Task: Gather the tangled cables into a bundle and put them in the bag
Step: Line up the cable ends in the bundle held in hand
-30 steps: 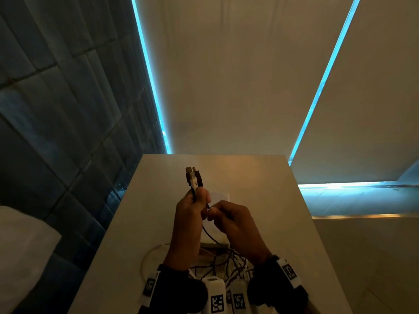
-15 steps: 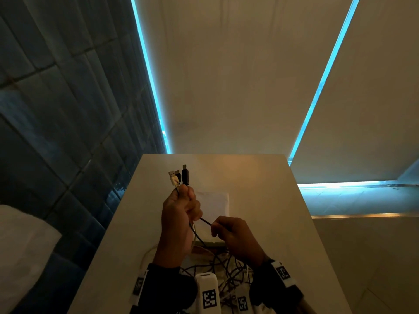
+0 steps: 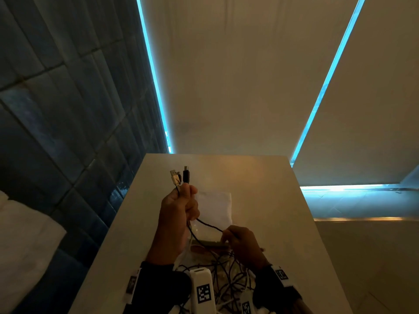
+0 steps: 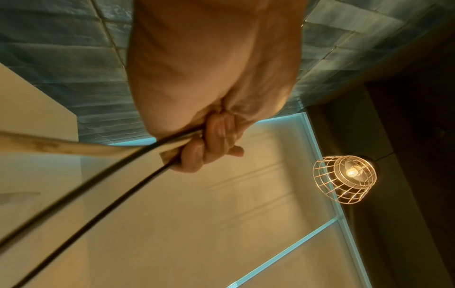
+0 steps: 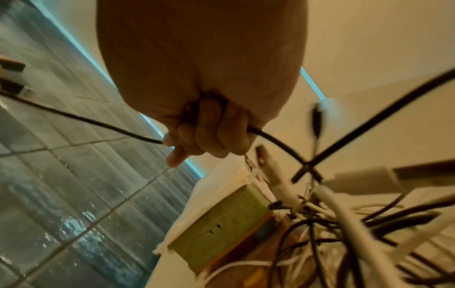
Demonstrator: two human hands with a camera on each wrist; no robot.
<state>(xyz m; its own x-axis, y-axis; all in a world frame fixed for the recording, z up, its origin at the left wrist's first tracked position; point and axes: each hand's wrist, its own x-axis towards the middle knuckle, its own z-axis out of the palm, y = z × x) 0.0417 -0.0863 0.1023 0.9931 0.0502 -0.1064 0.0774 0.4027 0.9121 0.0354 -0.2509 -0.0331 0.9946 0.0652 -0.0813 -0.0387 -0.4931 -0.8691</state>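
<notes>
My left hand (image 3: pixel 181 207) is raised above the table and grips the ends of several cables, their plugs (image 3: pixel 180 176) sticking up out of the fist; in the left wrist view the fingers (image 4: pixel 209 144) curl round dark and pale cords. My right hand (image 3: pixel 235 236) pinches one black cable (image 3: pixel 209 225) that runs from the left fist; its fingers (image 5: pixel 209 134) are closed round it. A tangle of black and white cables (image 3: pixel 226 275) lies on the table under my wrists. A white bag (image 3: pixel 215 207) lies flat behind the hands.
The pale table (image 3: pixel 272 200) is narrow, with a dark tiled wall (image 3: pixel 68 132) to its left and a drop to its right. A yellowish block (image 5: pixel 221 220) sits by the bag's near edge. A wire-cage lamp (image 4: pixel 344 179) hangs overhead.
My left hand has moved left and slightly up with the plugs. My right hand has slid down the black cable, away from the left hand, stretching a length between them.
</notes>
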